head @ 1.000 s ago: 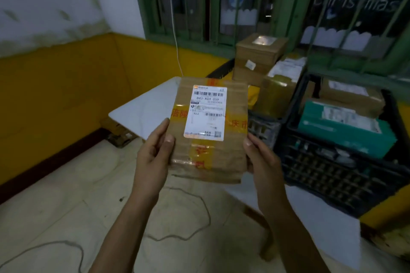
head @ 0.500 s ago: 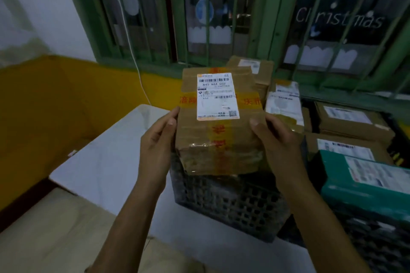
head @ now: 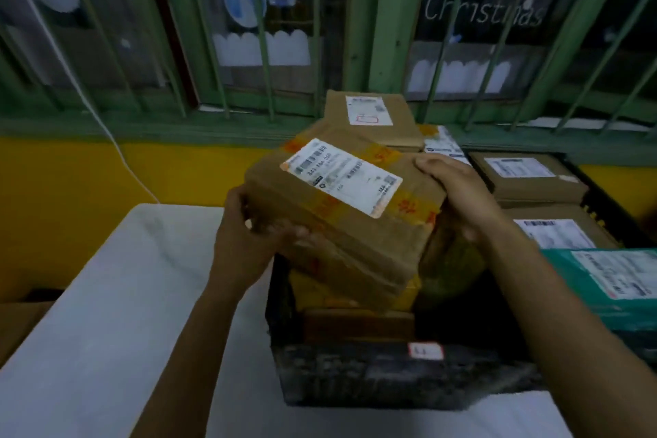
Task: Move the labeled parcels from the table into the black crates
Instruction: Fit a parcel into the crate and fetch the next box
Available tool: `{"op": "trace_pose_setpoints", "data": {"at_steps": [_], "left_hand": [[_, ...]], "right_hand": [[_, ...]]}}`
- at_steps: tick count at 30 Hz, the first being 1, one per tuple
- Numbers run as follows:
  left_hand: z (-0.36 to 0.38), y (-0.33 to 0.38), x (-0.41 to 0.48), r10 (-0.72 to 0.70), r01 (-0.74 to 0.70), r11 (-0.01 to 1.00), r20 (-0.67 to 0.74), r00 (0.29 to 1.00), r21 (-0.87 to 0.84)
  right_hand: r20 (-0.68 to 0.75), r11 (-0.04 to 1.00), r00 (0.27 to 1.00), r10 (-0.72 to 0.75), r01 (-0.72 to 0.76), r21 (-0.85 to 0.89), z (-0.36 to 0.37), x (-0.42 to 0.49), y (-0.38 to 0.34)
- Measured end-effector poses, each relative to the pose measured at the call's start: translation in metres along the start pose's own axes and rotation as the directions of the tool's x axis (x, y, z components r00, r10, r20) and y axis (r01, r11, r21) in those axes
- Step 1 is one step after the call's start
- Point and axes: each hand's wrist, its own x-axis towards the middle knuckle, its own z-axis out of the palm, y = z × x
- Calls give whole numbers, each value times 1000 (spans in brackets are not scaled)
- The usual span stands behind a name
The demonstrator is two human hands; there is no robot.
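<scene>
I hold a brown cardboard parcel [head: 355,235] with a white shipping label and orange tape, tilted over the near black crate [head: 391,377]. My left hand [head: 249,242] grips its near left edge, fingers curled under it. At the far right corner my right hand [head: 458,188] grips the parcel. Inside the crate, below the parcel, lie other brown and yellow parcels, partly hidden. A second black crate [head: 604,203] to the right holds several labeled boxes and a green parcel [head: 611,281].
The white table [head: 124,331] stretches left of the crates. More brown boxes [head: 369,117] are stacked behind, against the green barred window. A yellow wall and a white cable [head: 106,139] lie to the left. A cardboard edge [head: 17,324] shows at far left.
I have stepped closer and now look down into the crate. The parcel has swung from upright to tilted and lower over the crate, turned diagonally between my hands.
</scene>
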Motion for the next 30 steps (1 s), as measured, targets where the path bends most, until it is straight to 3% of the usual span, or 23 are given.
{"op": "trace_pose_setpoints", "data": {"at_steps": [3,8,11,15,19,23,26,30], "left_hand": [[7,-9,-6,-31,29,999,-70,997,-30],[38,-12,-23,-20,27,998,-121,992,59],[43,-13,-25,-4,28,981,-126,992,193],[38,-17,-25,3,29,936,-89,996,351],[34,-17,-25,4,32,808,-60,998,588],[32,-20,-24,78,-29,694,-35,996,720],[33,-21,-22,42,-17,731,-21,999,682],[32,-24,-29,12,-2,787,-13,1000,617]], "right_hand": [[-156,999,987,-40,36,-26,14,23,5],[-420,961,892,-166,49,-273,-1,32,14],[-365,970,922,-129,41,-238,-7,11,18],[-207,914,960,-189,95,-394,1,-24,22],[-203,854,936,-288,155,-497,12,-33,34],[-245,789,889,-387,182,-587,15,-29,41],[-252,732,854,-456,199,-651,12,-32,45],[-173,651,906,-386,135,-747,9,-38,41]]}}
